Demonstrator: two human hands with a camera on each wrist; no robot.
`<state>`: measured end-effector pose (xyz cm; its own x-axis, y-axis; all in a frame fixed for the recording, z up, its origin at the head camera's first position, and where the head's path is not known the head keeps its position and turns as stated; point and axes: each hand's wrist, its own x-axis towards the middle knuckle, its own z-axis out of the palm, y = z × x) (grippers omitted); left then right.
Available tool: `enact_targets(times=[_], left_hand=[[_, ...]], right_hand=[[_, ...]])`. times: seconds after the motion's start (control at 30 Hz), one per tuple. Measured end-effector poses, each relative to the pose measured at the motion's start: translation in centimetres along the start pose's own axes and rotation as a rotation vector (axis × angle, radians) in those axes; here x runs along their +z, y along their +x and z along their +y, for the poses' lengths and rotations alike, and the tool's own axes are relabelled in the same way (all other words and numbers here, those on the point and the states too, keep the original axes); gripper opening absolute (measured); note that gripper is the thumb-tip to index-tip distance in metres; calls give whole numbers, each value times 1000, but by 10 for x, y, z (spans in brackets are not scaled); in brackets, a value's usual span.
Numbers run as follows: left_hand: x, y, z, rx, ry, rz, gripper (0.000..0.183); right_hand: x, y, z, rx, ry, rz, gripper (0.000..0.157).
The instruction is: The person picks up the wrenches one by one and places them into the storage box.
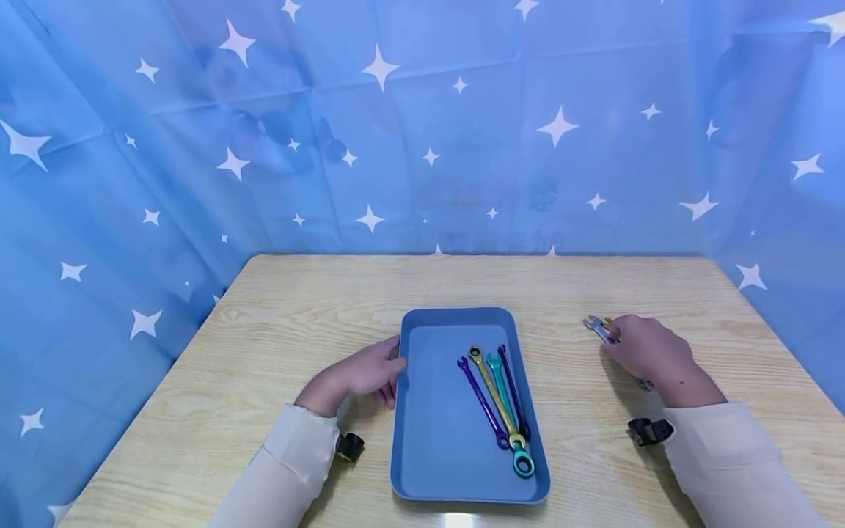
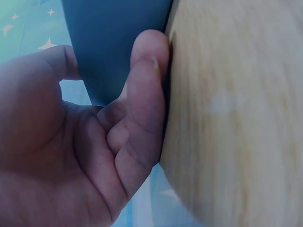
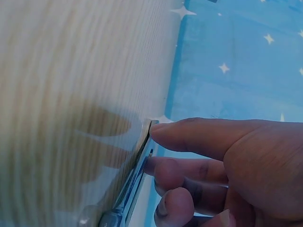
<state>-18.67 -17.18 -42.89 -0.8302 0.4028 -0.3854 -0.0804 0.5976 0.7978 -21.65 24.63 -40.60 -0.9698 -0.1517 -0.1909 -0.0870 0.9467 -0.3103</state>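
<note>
On a desk of pale wood-grain surface (image 1: 317, 308) stands a shallow rectangular blue tray (image 1: 436, 469), well apart from the desk's far edge. The left hand (image 1: 363, 370) is at the tray's left edge: its thumb goes over the rim, its other fingers are against the outer wall, so it grasps this wall.

Inside, along the tray's right edge, lie four metal wrenches: a purple wrench (image 1: 482, 401), a gold wrench (image 1: 496, 396), a shiny green wrench (image 1: 504, 387) and a dark violet wrench (image 1: 513, 389), which is nearest to the right edge. The green one's ring end points to the near right corner; the gold one's lower end overlaps it.

Between the tray and the desk's right edge, the right hand (image 1: 650, 356) touches a silver metal wrench (image 1: 602, 330) with bent fingers; whether they grasp it, I cannot tell. A small gold-coloured piece (image 1: 608, 321) shows beside it, mostly hidden.

Behind the desk's far edge hangs a blue cloth with white stars (image 1: 422, 176).
</note>
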Motion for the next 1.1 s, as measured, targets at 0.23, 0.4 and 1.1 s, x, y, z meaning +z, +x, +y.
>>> enact_targets(times=[0.23,0.4,1.1], left_hand=[[3,1,-3,-9,10,9,53],[1,1,-1,-3,14,10,51],[1,0,-1,2,3,4,48]], right_hand=[[1,-2,2,7,-5,-17,24],[1,-2,4,8,13,-54,21],[6,4,5,-62,66,-204,23]])
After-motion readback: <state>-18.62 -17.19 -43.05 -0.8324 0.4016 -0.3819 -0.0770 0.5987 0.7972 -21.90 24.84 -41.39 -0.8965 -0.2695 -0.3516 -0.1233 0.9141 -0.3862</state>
